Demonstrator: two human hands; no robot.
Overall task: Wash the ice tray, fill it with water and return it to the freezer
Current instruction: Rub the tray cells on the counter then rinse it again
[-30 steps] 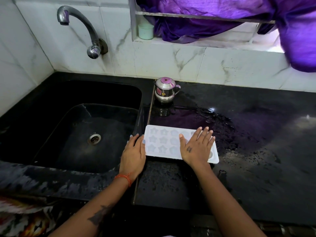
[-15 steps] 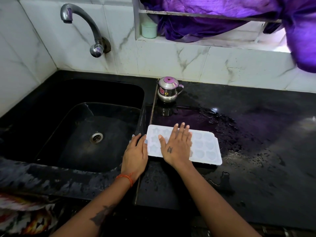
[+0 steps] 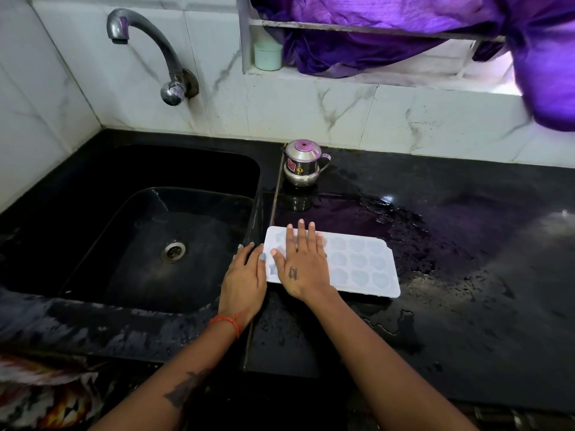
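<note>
A white ice tray (image 3: 361, 265) with star and shell shaped cells lies flat on the wet black counter (image 3: 466, 275), just right of the sink (image 3: 149, 244). My right hand (image 3: 301, 262) lies palm down on the tray's left half, fingers straight and pointing away. My left hand (image 3: 244, 278) rests flat on the counter edge beside the tray's left end, its fingertips touching that end. The grey tap (image 3: 146, 48) on the back wall shows no running water.
A small steel pot (image 3: 303, 163) with a pink knob stands behind the tray near the wall. A pale green cup (image 3: 267, 56) and purple cloth (image 3: 404, 35) sit on the window ledge. Water puddles spread over the counter right of the tray.
My right hand has slid leftward across the tray, from its right end to its left half. My left hand has stayed at the tray's left end.
</note>
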